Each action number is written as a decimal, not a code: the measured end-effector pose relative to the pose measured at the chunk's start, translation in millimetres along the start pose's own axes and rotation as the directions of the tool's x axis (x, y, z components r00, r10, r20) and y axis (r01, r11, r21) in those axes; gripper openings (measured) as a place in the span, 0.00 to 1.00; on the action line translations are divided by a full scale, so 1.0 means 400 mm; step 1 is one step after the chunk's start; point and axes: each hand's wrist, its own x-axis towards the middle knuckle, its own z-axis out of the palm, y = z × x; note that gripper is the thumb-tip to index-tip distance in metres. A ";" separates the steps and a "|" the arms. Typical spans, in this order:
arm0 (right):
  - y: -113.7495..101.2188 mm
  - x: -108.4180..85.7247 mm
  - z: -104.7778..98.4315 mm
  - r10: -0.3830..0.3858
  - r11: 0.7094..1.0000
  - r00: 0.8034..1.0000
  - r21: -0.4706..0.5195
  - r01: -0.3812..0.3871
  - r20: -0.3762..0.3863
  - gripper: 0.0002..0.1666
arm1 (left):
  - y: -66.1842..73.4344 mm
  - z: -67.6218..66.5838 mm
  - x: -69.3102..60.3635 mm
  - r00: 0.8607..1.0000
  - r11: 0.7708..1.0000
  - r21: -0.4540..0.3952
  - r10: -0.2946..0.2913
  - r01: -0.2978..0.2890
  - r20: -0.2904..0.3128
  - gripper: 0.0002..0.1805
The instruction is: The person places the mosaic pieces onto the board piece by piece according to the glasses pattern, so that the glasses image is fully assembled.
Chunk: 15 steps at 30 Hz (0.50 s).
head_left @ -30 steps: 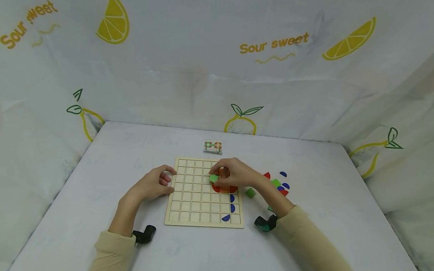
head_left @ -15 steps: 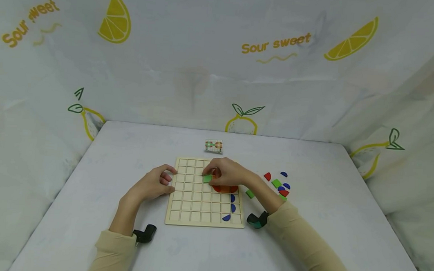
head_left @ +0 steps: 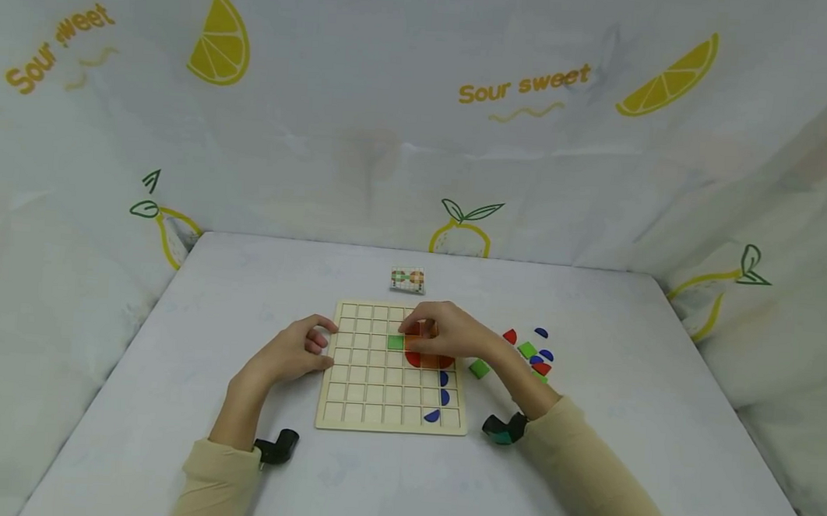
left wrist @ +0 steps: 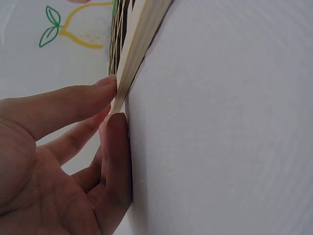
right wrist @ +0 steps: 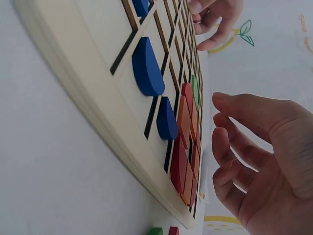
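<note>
Noted: smooth, matt wood for board [head_left: 355, 394], lower centre; creased, matt, cloth-like finish for backdrop [head_left: 366, 92], upper frame.

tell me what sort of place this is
Probably a small booth set up for tabletop work: a white table, lemon-print sheeting around its back and sides, and a gridded board with coloured pieces.
</note>
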 end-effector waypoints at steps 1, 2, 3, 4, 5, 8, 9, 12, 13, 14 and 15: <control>0.002 -0.011 -0.006 0.013 1.000 1.000 0.013 -0.013 -0.009 0.14 | -0.001 0.001 0.000 1.000 1.000 0.000 -0.002 0.002 0.000 0.29; 0.002 -0.022 -0.013 0.024 0.999 1.000 0.024 -0.024 -0.018 0.15 | -0.001 0.000 0.000 1.000 1.000 -0.001 -0.002 0.002 0.001 0.30; 0.003 -0.035 -0.021 0.036 0.999 0.999 0.039 -0.036 -0.024 0.15 | -0.001 0.000 -0.001 1.000 1.000 0.000 -0.003 0.003 0.002 0.30; 0.005 -0.046 -0.028 0.049 0.998 0.998 0.047 -0.048 -0.030 0.15 | -0.001 -0.001 -0.001 1.000 1.000 -0.001 -0.002 0.002 0.002 0.30; 0.008 -0.058 -0.035 0.062 0.997 0.997 0.050 -0.060 -0.035 0.16 | -0.001 -0.001 -0.002 1.000 1.000 -0.001 -0.002 0.002 0.004 0.30; 0.018 -0.095 -0.055 0.108 0.993 0.994 0.057 -0.106 -0.026 0.16 | -0.001 -0.003 -0.003 1.000 1.000 0.003 0.000 0.000 0.011 0.30; 0.023 -0.107 -0.060 0.124 0.991 0.992 0.058 -0.123 -0.016 0.15 | -0.002 -0.004 -0.003 1.000 1.000 0.005 0.001 -0.001 0.014 0.30; 0.038 -0.139 -0.072 0.170 0.983 0.985 0.059 -0.171 0.019 0.15 | -0.002 -0.004 -0.003 1.000 1.000 0.007 0.004 -0.004 0.020 0.30; 0.043 -0.148 -0.076 0.184 0.981 0.982 0.058 -0.186 0.029 0.15 | -0.001 -0.004 -0.003 1.000 1.000 0.008 0.004 -0.004 0.021 0.30; 0.046 -0.157 -0.079 0.190 0.980 0.981 0.058 -0.192 0.036 0.15 | -0.001 -0.004 -0.003 1.000 1.000 0.008 0.004 -0.004 0.022 0.30; 0.051 -0.166 -0.082 0.194 0.979 0.980 0.057 -0.196 0.041 0.16 | 0.001 -0.005 -0.004 1.000 1.000 0.008 0.006 -0.006 0.023 0.30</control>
